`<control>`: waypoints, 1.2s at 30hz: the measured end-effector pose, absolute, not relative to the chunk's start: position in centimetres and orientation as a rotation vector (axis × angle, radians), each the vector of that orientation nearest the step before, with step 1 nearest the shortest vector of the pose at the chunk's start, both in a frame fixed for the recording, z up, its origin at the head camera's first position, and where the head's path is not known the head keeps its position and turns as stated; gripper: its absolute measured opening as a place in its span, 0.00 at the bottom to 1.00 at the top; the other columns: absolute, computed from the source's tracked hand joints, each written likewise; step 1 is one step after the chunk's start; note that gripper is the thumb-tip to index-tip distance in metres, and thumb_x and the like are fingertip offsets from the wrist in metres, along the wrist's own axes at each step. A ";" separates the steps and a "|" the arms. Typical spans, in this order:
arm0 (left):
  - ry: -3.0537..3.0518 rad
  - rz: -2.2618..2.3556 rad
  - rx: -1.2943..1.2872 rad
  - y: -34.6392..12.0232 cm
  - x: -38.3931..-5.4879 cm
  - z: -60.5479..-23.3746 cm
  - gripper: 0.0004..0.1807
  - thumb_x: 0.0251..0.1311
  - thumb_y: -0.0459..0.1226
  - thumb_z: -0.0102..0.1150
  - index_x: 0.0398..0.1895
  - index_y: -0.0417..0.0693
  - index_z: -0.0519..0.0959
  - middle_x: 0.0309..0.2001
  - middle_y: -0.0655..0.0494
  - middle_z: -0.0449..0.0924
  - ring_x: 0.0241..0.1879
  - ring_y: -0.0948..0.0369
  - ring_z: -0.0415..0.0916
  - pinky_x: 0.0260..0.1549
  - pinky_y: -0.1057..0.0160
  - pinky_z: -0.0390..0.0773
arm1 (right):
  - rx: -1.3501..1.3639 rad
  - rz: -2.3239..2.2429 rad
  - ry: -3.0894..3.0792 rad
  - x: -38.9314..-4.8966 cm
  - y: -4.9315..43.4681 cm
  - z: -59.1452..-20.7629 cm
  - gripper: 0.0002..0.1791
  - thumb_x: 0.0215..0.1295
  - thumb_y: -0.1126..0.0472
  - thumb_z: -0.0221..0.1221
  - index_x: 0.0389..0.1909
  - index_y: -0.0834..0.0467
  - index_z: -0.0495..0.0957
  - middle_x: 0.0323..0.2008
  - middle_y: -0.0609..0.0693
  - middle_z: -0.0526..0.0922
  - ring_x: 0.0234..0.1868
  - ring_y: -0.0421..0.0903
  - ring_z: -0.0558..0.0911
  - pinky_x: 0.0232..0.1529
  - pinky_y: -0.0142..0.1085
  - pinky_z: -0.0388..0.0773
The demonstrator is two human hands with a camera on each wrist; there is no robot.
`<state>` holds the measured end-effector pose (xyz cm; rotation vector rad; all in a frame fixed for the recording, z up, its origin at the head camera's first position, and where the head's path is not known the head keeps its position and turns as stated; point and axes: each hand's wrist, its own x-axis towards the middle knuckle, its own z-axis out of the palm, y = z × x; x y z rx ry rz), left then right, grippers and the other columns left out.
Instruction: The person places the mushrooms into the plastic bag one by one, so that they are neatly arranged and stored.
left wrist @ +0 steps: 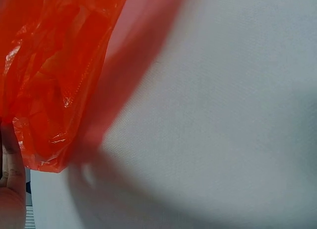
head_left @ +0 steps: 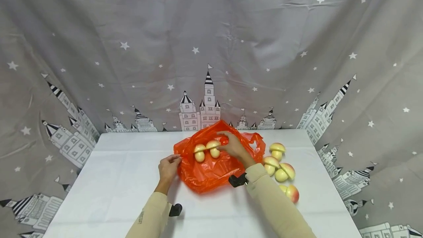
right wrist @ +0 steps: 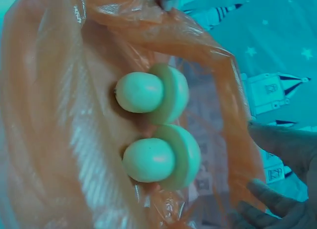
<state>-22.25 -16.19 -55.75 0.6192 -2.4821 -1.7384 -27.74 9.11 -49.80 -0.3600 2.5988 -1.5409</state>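
A red plastic bag (head_left: 206, 173) lies with its mouth spread wide. My left hand (head_left: 169, 166) pinches its left edge; in the left wrist view only a few fingers (left wrist: 12, 164) show beside the red film. Inside the bag, two yellow toy mushrooms sit side by side, a left one (head_left: 199, 153) and a right one (head_left: 214, 151). Close over the right mushroom is my right hand (head_left: 232, 146), its fingers spread and holding nothing. The right wrist view shows that hand (right wrist: 282, 189) by the bag's rim, apart from both mushrooms (right wrist: 141, 92).
Several more toy mushrooms (head_left: 277, 150) are grouped right of the bag, one of them (head_left: 292, 194) partly behind the right sleeve. A white cloth covers the table (head_left: 122, 179). Behind it hangs a grey curtain (head_left: 148, 65) printed with castles and stars.
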 end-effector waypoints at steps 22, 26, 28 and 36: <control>-2.446 -1.774 0.613 -15.9 -22.0 -55.6 0.13 0.64 0.35 0.59 0.46 0.35 0.82 0.40 0.42 0.83 0.37 0.60 0.77 0.32 0.78 0.75 | -0.160 -1.984 2.396 -24.5 15.3 -48.1 0.28 0.56 0.73 0.64 0.60 0.67 0.71 0.58 0.69 0.72 0.60 0.65 0.72 0.59 0.50 0.73; -2.464 -1.777 0.626 -15.6 -21.9 -55.7 0.13 0.65 0.36 0.58 0.47 0.36 0.82 0.42 0.42 0.82 0.40 0.57 0.77 0.37 0.72 0.78 | -0.154 -2.038 2.399 -24.2 16.7 -48.2 0.28 0.56 0.75 0.64 0.60 0.68 0.70 0.56 0.71 0.73 0.57 0.66 0.74 0.55 0.41 0.77; -2.466 -1.772 0.623 -15.6 -21.8 -55.7 0.13 0.65 0.36 0.58 0.47 0.36 0.82 0.42 0.41 0.82 0.41 0.55 0.77 0.39 0.70 0.79 | -0.144 -2.048 2.409 -24.1 17.3 -48.2 0.28 0.56 0.75 0.63 0.60 0.68 0.70 0.56 0.71 0.73 0.55 0.66 0.75 0.51 0.35 0.79; -2.475 -1.750 0.613 -15.6 -21.8 -55.7 0.13 0.65 0.36 0.58 0.47 0.36 0.82 0.41 0.42 0.82 0.41 0.54 0.77 0.37 0.72 0.78 | -0.050 -2.065 2.435 -24.0 19.7 -48.2 0.28 0.56 0.76 0.63 0.60 0.66 0.71 0.57 0.69 0.72 0.57 0.65 0.74 0.45 0.29 0.80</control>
